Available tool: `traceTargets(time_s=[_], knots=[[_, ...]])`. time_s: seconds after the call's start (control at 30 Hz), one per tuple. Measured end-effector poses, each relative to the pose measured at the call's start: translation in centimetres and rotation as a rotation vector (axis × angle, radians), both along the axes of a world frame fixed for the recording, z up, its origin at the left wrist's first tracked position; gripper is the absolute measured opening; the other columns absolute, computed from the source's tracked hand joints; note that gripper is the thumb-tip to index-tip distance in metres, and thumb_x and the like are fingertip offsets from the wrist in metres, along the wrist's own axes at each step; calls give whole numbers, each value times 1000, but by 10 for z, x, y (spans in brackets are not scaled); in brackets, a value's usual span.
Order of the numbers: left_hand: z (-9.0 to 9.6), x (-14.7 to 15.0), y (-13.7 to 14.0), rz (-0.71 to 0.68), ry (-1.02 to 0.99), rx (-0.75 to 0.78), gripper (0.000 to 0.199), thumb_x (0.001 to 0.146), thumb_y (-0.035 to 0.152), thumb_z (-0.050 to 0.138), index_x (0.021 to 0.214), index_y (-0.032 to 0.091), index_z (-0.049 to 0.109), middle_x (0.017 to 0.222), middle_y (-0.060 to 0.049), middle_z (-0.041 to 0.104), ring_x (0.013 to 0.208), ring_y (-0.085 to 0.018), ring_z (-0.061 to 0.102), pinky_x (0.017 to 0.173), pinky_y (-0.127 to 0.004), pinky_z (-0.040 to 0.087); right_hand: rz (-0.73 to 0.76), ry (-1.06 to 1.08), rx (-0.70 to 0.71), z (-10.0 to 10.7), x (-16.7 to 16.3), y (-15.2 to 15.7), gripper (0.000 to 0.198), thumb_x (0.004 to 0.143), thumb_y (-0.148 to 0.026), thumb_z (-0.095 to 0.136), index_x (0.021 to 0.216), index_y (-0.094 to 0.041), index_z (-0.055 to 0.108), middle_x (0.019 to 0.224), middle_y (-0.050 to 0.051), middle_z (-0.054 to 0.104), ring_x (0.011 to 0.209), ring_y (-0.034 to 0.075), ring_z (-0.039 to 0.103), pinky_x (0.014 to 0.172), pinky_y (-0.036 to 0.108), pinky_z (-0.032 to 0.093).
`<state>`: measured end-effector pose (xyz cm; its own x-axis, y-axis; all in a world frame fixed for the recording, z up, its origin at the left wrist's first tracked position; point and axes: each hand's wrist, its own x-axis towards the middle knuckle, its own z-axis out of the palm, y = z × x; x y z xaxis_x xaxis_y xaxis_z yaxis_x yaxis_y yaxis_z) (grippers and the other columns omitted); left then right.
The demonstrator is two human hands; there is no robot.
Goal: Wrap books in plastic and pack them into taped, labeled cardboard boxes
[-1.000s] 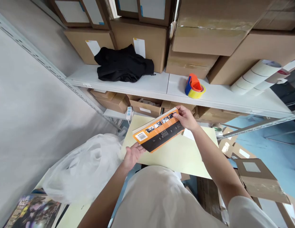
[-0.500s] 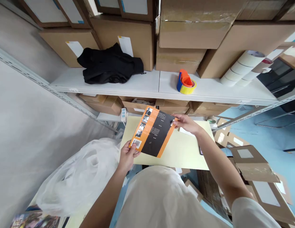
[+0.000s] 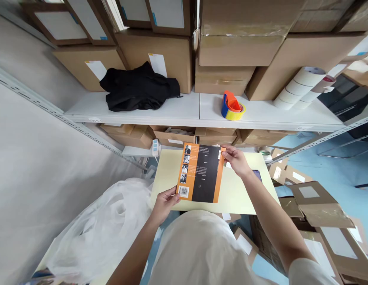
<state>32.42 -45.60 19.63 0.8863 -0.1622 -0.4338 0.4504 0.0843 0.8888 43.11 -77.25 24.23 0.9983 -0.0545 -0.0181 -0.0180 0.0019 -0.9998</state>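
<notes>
An orange and black book (image 3: 205,174) is held up over the pale yellow table (image 3: 246,200), its printed face with small portraits and a barcode toward me. My left hand (image 3: 164,204) pinches its lower left corner beside the barcode. At the upper right corner, my right hand (image 3: 235,159) grips the edge, thumb on the printed face. The fingers behind the book are hidden. Partly behind my right forearm, a phone (image 3: 257,175) lies on the table. A small white label or paper shows behind the book near my right hand.
A grey shelf (image 3: 166,115) runs across the front, bearing a black garment (image 3: 142,89), a tape dispenser (image 3: 232,107), tape rolls (image 3: 301,87) and cardboard boxes (image 3: 160,47). White plastic wrap (image 3: 103,229) bulges at my left. Several cardboard boxes (image 3: 320,202) crowd the floor at right.
The book has turned from a slant to nearly upright and shifted slightly right, both hands still on it. The phone shows more now beside my right forearm.
</notes>
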Motion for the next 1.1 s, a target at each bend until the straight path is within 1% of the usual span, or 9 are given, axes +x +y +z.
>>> traceTargets(time_s=[0.13,0.33,0.47,0.57,0.63,0.73,0.83,0.97,1.1], knots=[[-2,-3,0,-87,-2,-41,53,72,39,76,122,24,66,116,-6,70,107,-23,64,90,-32,52,-10,37,-20,-3,-5,-2,50,72,-46,70,112,-18,65,62,-6,53,56,10,48,53,26,45],[2,0,-2,-151,-4,-134,49,74,36,75,120,23,67,122,-10,67,115,-26,61,95,-38,49,35,22,-16,11,-3,-12,43,75,-41,69,112,-20,66,67,-4,55,57,9,49,53,25,46],[0,4,-3,-36,30,-188,61,67,35,81,123,21,64,123,-14,66,113,-26,63,97,-40,48,82,15,45,17,-8,-22,40,75,-38,67,113,-22,66,83,1,64,68,12,58,58,27,53],[0,6,-5,116,64,-205,80,63,34,84,135,25,50,122,-14,66,107,-24,66,96,-40,49,189,-25,27,23,-13,-30,48,76,-34,65,123,-28,61,87,1,64,76,15,62,64,33,57],[1,6,-7,187,63,-214,90,62,33,85,140,29,42,127,-14,64,108,-23,65,95,-39,50,269,-74,-27,28,-14,-34,59,76,-30,65,134,-32,52,86,0,63,75,15,62,68,36,58],[5,7,-11,226,38,-219,91,60,34,86,139,31,41,136,-14,57,111,-24,64,91,-35,51,323,-164,-163,37,-11,-38,65,76,-28,67,138,-31,47,87,0,64,77,16,63,74,37,56],[7,7,-15,224,14,-201,85,62,35,85,136,32,43,141,-15,51,107,-24,65,89,-35,52,335,-224,-308,45,-5,-39,48,81,-30,64,128,-27,57,85,3,66,82,19,64,79,39,54],[7,6,-22,201,7,-246,75,61,38,85,128,27,52,138,-14,55,104,-24,66,89,-36,52,288,-415,-538,66,3,-27,26,85,-30,58,109,-27,67,91,5,66,87,22,63,83,41,52],[13,6,-23,20,78,-339,62,65,64,73,113,25,66,134,-11,58,104,-27,66,89,-39,50,370,-648,-678,94,9,0,16,85,-28,59,97,-26,69,106,8,61,98,23,60,86,38,50]])
